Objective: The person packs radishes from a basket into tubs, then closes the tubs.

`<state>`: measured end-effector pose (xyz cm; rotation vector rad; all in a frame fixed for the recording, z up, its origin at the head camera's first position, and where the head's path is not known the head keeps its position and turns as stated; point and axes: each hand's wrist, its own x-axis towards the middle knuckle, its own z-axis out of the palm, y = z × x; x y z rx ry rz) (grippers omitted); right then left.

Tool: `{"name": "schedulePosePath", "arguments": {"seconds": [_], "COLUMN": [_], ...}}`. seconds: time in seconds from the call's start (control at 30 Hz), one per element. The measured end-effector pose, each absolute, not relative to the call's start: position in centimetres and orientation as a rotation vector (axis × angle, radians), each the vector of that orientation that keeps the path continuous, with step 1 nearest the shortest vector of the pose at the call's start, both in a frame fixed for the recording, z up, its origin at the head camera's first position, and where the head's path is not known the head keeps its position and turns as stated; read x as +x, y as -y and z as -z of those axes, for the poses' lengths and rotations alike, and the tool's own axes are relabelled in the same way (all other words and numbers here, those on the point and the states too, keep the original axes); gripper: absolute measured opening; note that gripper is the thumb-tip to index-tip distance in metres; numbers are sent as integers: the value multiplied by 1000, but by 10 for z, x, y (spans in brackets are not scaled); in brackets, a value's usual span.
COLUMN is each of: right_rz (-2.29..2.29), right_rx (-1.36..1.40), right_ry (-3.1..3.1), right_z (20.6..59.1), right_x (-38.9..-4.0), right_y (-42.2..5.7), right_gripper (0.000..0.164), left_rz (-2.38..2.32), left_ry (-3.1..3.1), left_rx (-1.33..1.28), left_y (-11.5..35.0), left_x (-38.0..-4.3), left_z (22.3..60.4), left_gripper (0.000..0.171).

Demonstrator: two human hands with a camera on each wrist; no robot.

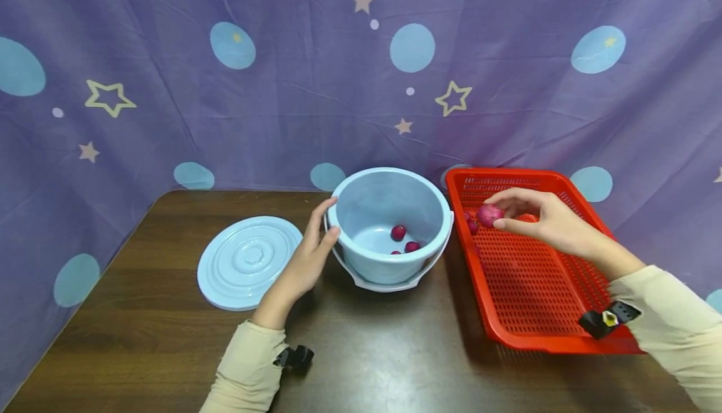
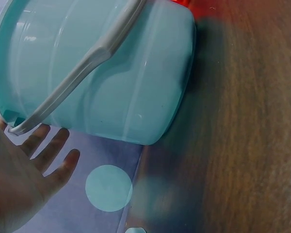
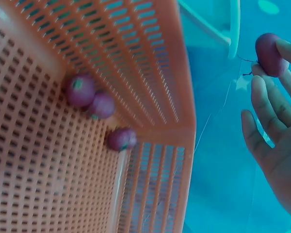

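Observation:
My right hand (image 1: pixel 536 215) pinches a red radish (image 1: pixel 489 215) between thumb and fingertips, above the left part of the red basket (image 1: pixel 541 341). In the right wrist view the held radish (image 3: pixel 270 54) shows a thin dark root. Several more radishes lie in the basket, among them one radish (image 3: pixel 121 139) near its corner. My left hand (image 1: pixel 307 259) rests against the left rim of a light blue bucket (image 1: pixel 383 269), its fingers fairly straight beside the handle joint. Inside the bucket are three visible radishes (image 1: pixel 398 232); the front wall partly hides one.
A round light blue lid (image 1: pixel 248 262) lies flat on the brown wooden table (image 1: pixel 141 313), left of the bucket. The bucket's pale handle (image 2: pixel 82 68) hangs down at its front. Behind the table hangs a purple patterned curtain (image 1: pixel 338 87).

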<state>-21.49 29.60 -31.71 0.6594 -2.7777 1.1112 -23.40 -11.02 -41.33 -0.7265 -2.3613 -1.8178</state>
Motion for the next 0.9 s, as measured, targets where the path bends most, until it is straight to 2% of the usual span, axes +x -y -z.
{"name": "schedulePosePath", "arguments": {"seconds": [0.33, 0.67, 0.9], "right_rz": [-1205, -1240, -1263], "right_rx": [715, 579, 656], "right_ry": [2682, 2696, 2687], "right_z": [312, 309, 313], "right_x": [-219, -219, -224], "right_y": [-262, -219, -199], "right_gripper": [33, 34, 33], "left_rz": [1812, 1814, 1806], "left_ry": [2351, 2344, 2346], "left_rx": [-730, -735, -738], "left_y": [111, 110, 110], "left_x": [-235, -236, -236], "left_z": [414, 416, 416], "left_gripper": [52, 52, 52]}}
